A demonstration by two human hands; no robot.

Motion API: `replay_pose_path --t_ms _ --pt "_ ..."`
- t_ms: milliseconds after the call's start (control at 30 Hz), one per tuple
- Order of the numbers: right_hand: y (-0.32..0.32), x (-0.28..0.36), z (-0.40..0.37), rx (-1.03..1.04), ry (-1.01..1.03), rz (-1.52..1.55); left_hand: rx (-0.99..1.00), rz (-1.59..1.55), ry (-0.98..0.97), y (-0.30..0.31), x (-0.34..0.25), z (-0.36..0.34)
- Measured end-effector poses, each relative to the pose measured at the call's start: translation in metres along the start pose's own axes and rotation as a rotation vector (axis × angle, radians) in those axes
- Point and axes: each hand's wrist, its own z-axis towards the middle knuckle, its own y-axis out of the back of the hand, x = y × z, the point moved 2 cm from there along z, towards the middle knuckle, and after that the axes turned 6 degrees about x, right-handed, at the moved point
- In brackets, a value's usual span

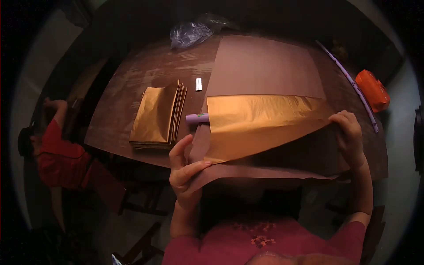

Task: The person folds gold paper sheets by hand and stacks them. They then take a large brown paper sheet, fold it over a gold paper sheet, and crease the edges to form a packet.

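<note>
A sheet of gold paper (260, 117) lies over a larger brown paper sheet (265, 66), its near edge lifted and curving upward. My left hand (183, 172) pinches its near left corner, thumb on top and index finger raised away. At the right corner, the fingers of my right hand (348, 128) are closed on the same gold sheet. A purple tube (197, 118) pokes out from under the gold sheet's left edge; the rest of it is hidden. Left of my left hand is a stack of folded gold paper (152, 117).
Behind the stack lies a small white object (198, 84). Crumpled clear plastic (192, 34) sits at the table's far edge. On the right are a long purple patterned rod (349, 79) and an orange packet (373, 90). A person in red (62, 154) is at far left.
</note>
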Motion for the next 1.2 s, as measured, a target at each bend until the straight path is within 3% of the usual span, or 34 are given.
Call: replay_pose_path --t_ms 333,600,667,733,867,1033,1200 --pt "0.009 -0.007 0.024 0.085 -0.163 0.25 -0.015 0.06 -0.007 0.007 0.006 -0.002" --pt "0.026 0.009 0.033 0.126 -0.149 0.282 -0.07 -0.055 -0.044 -0.004 0.02 0.033" --pt "0.028 0.013 0.03 0.12 -0.125 0.271 -0.055 -0.193 0.016 -0.002 0.026 0.05" --pt "0.03 0.017 0.025 0.118 -0.107 0.263 0.13 -0.255 0.084 0.002 0.041 0.067" --pt "0.035 0.023 0.014 0.094 -0.108 0.268 0.161 -0.386 0.118 -0.008 0.052 0.099" --pt "0.042 0.042 -0.001 0.049 0.12 -0.029 0.276 -0.615 0.368 -0.016 0.079 0.111" --pt "0.05 0.063 -0.002 0.093 0.325 -0.072 0.488 -0.625 0.545 -0.02 0.101 0.115"
